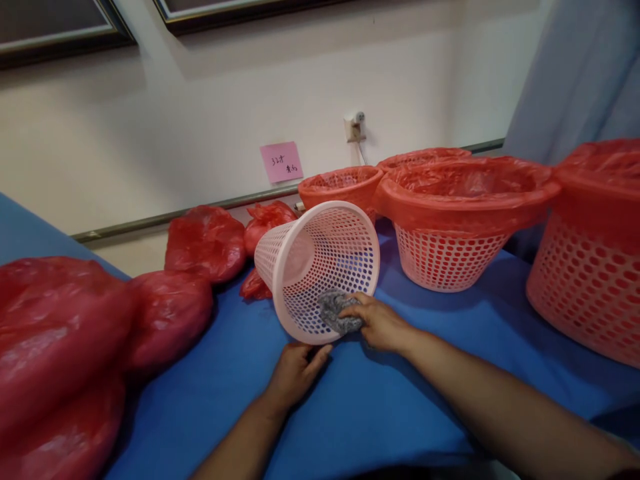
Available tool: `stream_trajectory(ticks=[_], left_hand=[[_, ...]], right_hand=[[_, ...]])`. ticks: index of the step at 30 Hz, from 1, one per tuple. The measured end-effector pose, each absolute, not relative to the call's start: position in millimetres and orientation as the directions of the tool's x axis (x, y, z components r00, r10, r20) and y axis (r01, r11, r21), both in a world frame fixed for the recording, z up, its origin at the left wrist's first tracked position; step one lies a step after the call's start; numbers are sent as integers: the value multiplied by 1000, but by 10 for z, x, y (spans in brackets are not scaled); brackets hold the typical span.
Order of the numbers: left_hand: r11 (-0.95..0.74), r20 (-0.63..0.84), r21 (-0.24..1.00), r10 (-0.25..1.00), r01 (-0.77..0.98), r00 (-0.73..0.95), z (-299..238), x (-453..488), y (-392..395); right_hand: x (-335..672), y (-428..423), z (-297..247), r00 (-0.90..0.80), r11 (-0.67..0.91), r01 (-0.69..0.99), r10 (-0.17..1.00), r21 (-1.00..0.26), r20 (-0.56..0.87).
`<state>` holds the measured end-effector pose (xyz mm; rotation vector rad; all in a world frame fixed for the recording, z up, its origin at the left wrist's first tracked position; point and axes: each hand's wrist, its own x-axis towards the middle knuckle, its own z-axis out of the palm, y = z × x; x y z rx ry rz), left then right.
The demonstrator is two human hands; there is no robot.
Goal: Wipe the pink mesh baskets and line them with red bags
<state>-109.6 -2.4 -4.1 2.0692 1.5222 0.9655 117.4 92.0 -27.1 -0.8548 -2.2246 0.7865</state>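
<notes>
A pale pink perforated plastic wastebasket [327, 207] lies tipped on its side, its mouth facing me. My right hand [377, 320] grips a crumpled grey cloth [337, 312], which presses on the inner wall near the lower right of the rim. At the bottom of the rim, my left hand [297, 373] holds the wastebasket, its thumb in front and its other fingers partly hidden beneath the edge. The blue cloth surface [345, 407] lies under both hands.
Several baskets lined with red bags stand at the right, including a wide basket [450, 257] and a larger one [590, 293]. Stuffed red plastic bags [65, 327] crowd the left. Behind are a wall socket [355, 130] and a pink note [281, 162].
</notes>
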Motion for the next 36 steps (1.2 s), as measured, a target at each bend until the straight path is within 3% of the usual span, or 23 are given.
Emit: stream_trajectory(ticks=[2,5,10,13,16,19,22,25,28,32,34,36], left_hand=[[-335,316,668,936,665,154,-52,-1095,-21],[-335,433,630,900,700,41,-25,-1142,-73],[-290,579,616,797,732,-171,49,-1222,-168],[-291,562,636,809,715,-170,48,-1218,-159],[-311,430,649,903,695,2,8,-1176,-109],[-317,262,664,947,677,186,-39,-1129,-54],[-332,269,689,943,645,197,-64,-1110,-23],[-348,318,678,933,647,169,-61,-1124,-27],[-356,403,654,911,667,91,-30,-1152,-59],[-368,555,593,831,716,-32,35,-1181,-102],[-360,569,585,821,727,-51,43,-1186,-104],[-346,537,609,842,714,-50,19,-1183,-89]], right_hand=[[1104,852,-274,-653,628,279,679,-727,336],[1112,870,-252,-650,626,331,694,-706,311],[1364,1128,-177,-335,444,624,896,-644,292],[1456,1202,-166,-205,379,675,921,-634,332],[1387,1119,-205,-306,440,612,898,-656,317],[1238,961,-250,-531,578,429,783,-694,323],[1122,843,-271,-670,612,227,663,-757,335],[1088,830,-276,-686,610,194,644,-768,339],[1170,943,-248,-613,611,343,721,-714,322],[1411,1186,-147,-277,412,647,911,-642,306],[1496,1252,-108,-165,347,693,929,-632,330],[1500,1235,-105,-193,376,687,920,-622,342]])
